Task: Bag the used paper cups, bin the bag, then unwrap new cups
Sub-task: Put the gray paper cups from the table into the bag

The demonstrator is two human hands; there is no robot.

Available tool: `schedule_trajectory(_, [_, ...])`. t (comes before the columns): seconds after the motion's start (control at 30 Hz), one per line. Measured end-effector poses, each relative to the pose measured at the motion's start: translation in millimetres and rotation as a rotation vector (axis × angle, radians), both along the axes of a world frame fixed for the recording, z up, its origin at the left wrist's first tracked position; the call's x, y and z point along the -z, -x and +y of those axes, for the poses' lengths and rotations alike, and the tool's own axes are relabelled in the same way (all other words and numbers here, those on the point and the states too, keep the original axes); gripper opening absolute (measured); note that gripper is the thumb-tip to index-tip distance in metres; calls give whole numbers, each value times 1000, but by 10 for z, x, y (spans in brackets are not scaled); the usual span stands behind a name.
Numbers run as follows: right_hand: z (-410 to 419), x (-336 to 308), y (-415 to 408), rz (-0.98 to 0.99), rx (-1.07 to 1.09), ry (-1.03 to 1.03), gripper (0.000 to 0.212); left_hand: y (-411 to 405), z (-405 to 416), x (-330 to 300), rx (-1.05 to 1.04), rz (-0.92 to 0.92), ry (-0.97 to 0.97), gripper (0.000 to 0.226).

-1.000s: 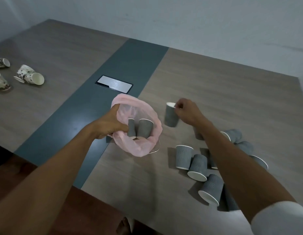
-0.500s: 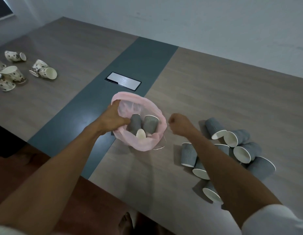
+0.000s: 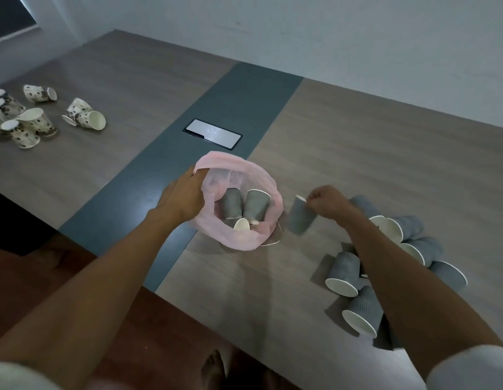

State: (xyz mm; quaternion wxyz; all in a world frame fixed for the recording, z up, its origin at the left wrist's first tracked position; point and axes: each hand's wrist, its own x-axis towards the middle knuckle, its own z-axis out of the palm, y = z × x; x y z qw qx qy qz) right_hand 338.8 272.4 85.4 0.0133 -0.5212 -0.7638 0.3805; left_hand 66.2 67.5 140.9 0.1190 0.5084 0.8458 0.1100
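Right hand [image 3: 326, 202] pinches a grey cup [image 3: 301, 218] by its rim, just beside the bag [image 3: 261, 175]; left hand [image 3: 183, 198] grips the bag's edge; a loose pinch could drop the cup short, or the limp mouth could sag shut.

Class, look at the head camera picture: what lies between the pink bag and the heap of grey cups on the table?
In the head view, the right hand pinches one grey cup by its rim there, between the pink bag and the heap of grey cups.
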Motion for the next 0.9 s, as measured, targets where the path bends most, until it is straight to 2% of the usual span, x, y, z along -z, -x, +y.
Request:
schedule_trajectory(0.1, [-95, -247, 253, 424, 153, 9, 5, -17, 6, -30, -30, 35, 16, 65])
schedule_trajectory(0.2, [-390, -228, 602, 543, 121, 69, 2, -31, 23, -54, -39, 29, 13, 61])
schedule_trajectory(0.33, [-677, 54, 1001, 460, -10, 165, 6, -43, 70, -80, -51, 2, -5, 60])
schedule_trajectory(0.4, [-666, 180, 1113, 372, -23, 110, 11, -24, 75, -86, -70, -28, -25, 58])
schedule_trajectory(0.5, [-526, 324, 1033, 247, 242, -50, 20, 49, 49, -73, -100, -50, -45, 58])
schedule_trajectory(0.57, [-407, 542, 887, 200, 450, 53, 34, 94, 20, -47, -102, -53, -54, 60])
schedule_trajectory(0.63, [-365, 786, 810, 212, 579, 303, 52, 134, -1, -20, -112, -65, -58, 61])
schedule_trajectory(0.67, [-373, 907, 795, 280, 628, 445, 54, 148, -12, -7, -118, -75, -57, 61])
schedule_trajectory(0.73, [-448, 1043, 809, 412, 677, 627, 38, 179, -40, 31, -122, -87, -56, 61])
schedule_trajectory(0.8, [-502, 1105, 860, 465, 736, 650, 19, 217, -66, 75, -122, -81, -50, 61])
schedule_trajectory(0.9, [-450, 917, 935, 597, 803, 652, 4, 295, -67, 118, -143, -80, -53, 63])
